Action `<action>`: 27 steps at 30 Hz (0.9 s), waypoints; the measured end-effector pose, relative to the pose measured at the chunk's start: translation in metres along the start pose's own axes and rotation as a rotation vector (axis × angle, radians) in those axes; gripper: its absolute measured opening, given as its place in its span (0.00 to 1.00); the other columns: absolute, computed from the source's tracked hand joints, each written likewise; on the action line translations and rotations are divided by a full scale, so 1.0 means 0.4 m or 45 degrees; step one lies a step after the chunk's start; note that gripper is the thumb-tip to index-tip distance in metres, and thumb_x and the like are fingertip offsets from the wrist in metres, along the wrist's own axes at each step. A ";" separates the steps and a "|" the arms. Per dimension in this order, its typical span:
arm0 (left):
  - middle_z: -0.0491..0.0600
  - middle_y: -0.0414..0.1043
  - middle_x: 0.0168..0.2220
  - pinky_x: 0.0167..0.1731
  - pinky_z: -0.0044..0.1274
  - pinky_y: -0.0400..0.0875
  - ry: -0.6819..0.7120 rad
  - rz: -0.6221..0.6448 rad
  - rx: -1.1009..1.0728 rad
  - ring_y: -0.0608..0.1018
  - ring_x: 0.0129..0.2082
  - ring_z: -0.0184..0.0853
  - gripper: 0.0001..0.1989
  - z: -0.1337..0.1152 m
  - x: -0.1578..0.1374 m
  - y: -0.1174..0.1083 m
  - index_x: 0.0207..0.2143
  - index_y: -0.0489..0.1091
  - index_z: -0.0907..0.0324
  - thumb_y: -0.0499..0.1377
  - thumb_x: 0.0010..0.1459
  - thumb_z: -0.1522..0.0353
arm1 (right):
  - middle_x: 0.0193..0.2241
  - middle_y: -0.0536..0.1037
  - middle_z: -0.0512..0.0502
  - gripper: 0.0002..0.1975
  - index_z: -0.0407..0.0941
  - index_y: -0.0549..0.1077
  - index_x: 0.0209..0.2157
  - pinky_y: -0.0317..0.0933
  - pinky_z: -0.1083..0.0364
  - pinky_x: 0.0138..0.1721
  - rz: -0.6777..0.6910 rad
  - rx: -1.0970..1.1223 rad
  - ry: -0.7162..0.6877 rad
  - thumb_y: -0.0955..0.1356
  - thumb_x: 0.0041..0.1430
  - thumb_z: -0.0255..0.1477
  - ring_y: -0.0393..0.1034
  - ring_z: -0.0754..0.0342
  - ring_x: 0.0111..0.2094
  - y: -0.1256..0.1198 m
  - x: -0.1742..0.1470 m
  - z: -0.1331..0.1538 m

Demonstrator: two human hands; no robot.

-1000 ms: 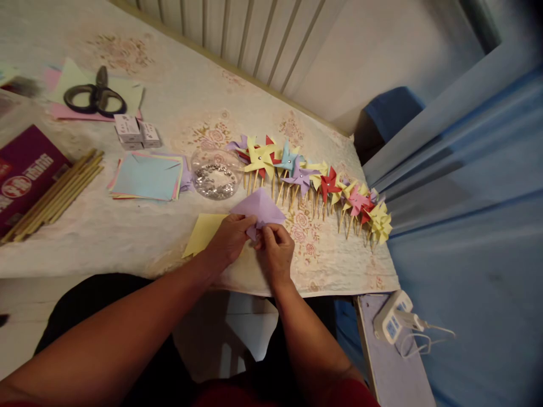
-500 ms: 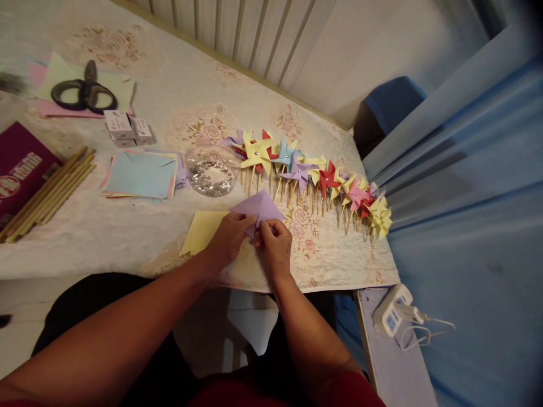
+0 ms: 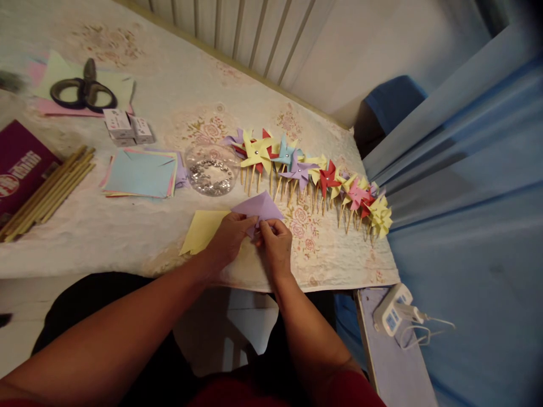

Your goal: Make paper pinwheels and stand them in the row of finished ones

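Note:
Near the table's front edge, my left hand (image 3: 232,234) and my right hand (image 3: 275,237) hold a purple paper sheet (image 3: 261,205) between them. Both hands are closed on its lower part, fingertips almost touching, so the near corner is partly hidden. A yellow paper sheet (image 3: 202,229) lies on the table under and to the left of my left hand. Just beyond the purple paper is a round clear dish (image 3: 212,172) of small shiny metal pieces. To its left sits a stack of coloured paper (image 3: 142,174), a blue sheet on top.
A long row of paper pinwheels (image 3: 299,169) on sticks runs to the right. At left are scissors (image 3: 87,93) on paper, small white boxes (image 3: 123,125), wooden sticks (image 3: 51,192) and a purple box (image 3: 23,164). A power strip (image 3: 392,311) sits beyond the table's right corner.
The purple paper has shifted very slightly between my fingers. Both hands stay in nearly the same place.

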State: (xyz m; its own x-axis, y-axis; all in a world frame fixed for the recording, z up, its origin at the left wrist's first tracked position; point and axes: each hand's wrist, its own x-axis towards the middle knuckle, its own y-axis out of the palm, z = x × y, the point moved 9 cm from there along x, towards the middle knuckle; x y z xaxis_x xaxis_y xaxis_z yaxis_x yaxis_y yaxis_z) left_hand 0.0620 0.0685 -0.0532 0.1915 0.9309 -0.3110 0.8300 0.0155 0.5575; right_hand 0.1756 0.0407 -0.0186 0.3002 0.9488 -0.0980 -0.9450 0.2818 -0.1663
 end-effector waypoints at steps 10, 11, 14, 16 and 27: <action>0.43 0.70 0.20 0.25 0.21 0.61 0.030 0.023 0.060 0.68 0.22 0.28 0.08 -0.011 -0.006 0.009 0.19 0.71 0.61 0.66 0.43 0.67 | 0.16 0.69 0.57 0.13 0.45 0.70 0.22 0.56 0.60 0.20 -0.014 -0.018 0.004 0.69 0.54 0.37 0.63 0.60 0.17 -0.003 0.000 0.006; 0.43 0.69 0.20 0.25 0.21 0.61 0.030 0.021 0.073 0.67 0.22 0.28 0.08 -0.012 -0.007 0.009 0.18 0.71 0.61 0.65 0.43 0.67 | 0.16 0.70 0.57 0.13 0.45 0.70 0.22 0.56 0.60 0.21 -0.014 -0.017 0.009 0.70 0.54 0.37 0.63 0.60 0.17 -0.003 0.000 0.006; 0.43 0.68 0.19 0.24 0.21 0.60 0.035 0.026 0.093 0.67 0.22 0.28 0.09 -0.013 -0.009 0.011 0.18 0.70 0.60 0.65 0.44 0.66 | 0.16 0.70 0.56 0.13 0.45 0.70 0.22 0.56 0.60 0.20 -0.020 0.000 0.020 0.70 0.54 0.37 0.62 0.60 0.17 -0.003 0.001 0.001; 0.43 0.68 0.19 0.25 0.21 0.60 0.040 0.028 0.110 0.67 0.22 0.28 0.10 -0.013 -0.009 0.011 0.18 0.70 0.60 0.65 0.44 0.66 | 0.16 0.70 0.56 0.13 0.45 0.70 0.22 0.55 0.60 0.20 -0.025 0.015 0.019 0.69 0.54 0.37 0.62 0.61 0.17 -0.003 0.001 -0.001; 0.43 0.68 0.20 0.25 0.21 0.60 0.064 0.065 0.243 0.66 0.22 0.28 0.10 -0.020 -0.009 0.015 0.19 0.70 0.61 0.65 0.43 0.65 | 0.15 0.68 0.57 0.14 0.45 0.70 0.21 0.54 0.60 0.20 -0.049 -0.029 0.003 0.69 0.54 0.38 0.61 0.60 0.17 -0.012 0.001 0.000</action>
State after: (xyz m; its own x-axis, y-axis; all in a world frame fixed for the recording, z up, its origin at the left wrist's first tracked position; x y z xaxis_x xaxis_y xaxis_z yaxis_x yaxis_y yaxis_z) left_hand 0.0622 0.0680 -0.0426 0.2131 0.9459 -0.2446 0.9051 -0.0968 0.4141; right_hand 0.1804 0.0398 -0.0180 0.3365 0.9371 -0.0933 -0.9295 0.3146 -0.1922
